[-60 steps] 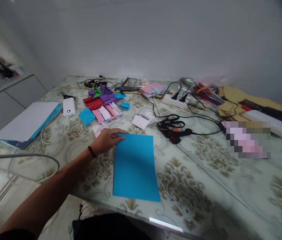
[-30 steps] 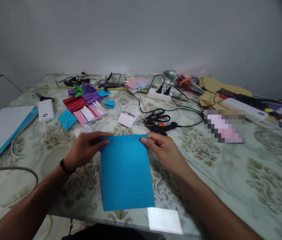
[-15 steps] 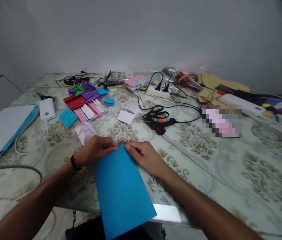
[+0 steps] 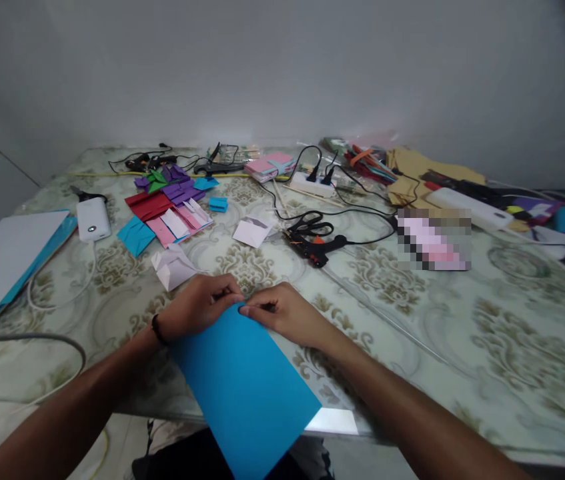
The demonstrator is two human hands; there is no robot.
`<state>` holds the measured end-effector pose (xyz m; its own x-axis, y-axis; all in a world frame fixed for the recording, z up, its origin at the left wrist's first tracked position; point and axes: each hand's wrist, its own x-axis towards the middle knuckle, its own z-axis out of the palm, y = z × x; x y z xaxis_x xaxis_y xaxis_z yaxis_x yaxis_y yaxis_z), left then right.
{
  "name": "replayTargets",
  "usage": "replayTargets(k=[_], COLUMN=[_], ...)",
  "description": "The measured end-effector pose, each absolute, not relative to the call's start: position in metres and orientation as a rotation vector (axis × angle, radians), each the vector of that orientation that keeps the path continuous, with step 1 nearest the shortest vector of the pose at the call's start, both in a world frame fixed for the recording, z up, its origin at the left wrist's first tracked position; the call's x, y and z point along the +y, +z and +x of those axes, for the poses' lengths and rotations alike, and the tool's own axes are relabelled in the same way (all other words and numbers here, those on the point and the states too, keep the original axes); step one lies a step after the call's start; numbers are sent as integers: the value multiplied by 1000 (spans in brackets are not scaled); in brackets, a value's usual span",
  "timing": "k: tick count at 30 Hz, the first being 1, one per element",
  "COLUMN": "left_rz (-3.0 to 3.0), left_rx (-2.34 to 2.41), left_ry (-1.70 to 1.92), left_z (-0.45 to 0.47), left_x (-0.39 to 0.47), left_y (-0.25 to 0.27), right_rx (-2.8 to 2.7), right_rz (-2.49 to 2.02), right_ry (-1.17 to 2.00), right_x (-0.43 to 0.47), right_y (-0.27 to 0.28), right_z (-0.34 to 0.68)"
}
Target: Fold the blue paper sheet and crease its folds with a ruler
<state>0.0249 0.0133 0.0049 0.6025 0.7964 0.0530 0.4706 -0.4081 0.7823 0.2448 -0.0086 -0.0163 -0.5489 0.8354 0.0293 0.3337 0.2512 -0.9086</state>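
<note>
A sheet of blue paper [image 4: 252,387] lies on the near part of the table, its lower end hanging past the front edge. At its far edge my left hand [image 4: 209,303] pinches the paper between thumb and fingers. Close beside it, my right hand [image 4: 282,313] pinches the same edge, and the two sets of fingertips almost meet. A folded white paper piece [image 4: 172,267] rests just beyond my left hand. Farther off lies another small white folded paper [image 4: 253,232]. A black glue gun [image 4: 315,247] and scissors [image 4: 312,223] sit beyond my right hand.
Folded coloured papers [image 4: 167,200] are grouped at the back left, near a white power bank [image 4: 93,219]. White and blue sheets [image 4: 12,257] are stacked at far left. A power strip [image 4: 313,185] with black cables stands at the back. A thin clear stick [image 4: 387,317] lies right.
The blue sheet has turned, its near end swinging to the right. Both hands have shifted slightly with its far edge, still pinching it.
</note>
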Motion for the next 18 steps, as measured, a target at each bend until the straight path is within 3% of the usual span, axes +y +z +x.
replayTargets(k=[12, 18], left_rz=[2031, 1876], left_rx=[1299, 1342], left_ry=[1127, 1200], left_z=[-50, -61], left_x=[62, 69], left_y=[34, 33], right_rx=[-1995, -1833], right_rz=[-1109, -1208], right_ry=[1523, 1202], right_x=[7, 19], right_y=[-1, -1], right_z=[289, 313])
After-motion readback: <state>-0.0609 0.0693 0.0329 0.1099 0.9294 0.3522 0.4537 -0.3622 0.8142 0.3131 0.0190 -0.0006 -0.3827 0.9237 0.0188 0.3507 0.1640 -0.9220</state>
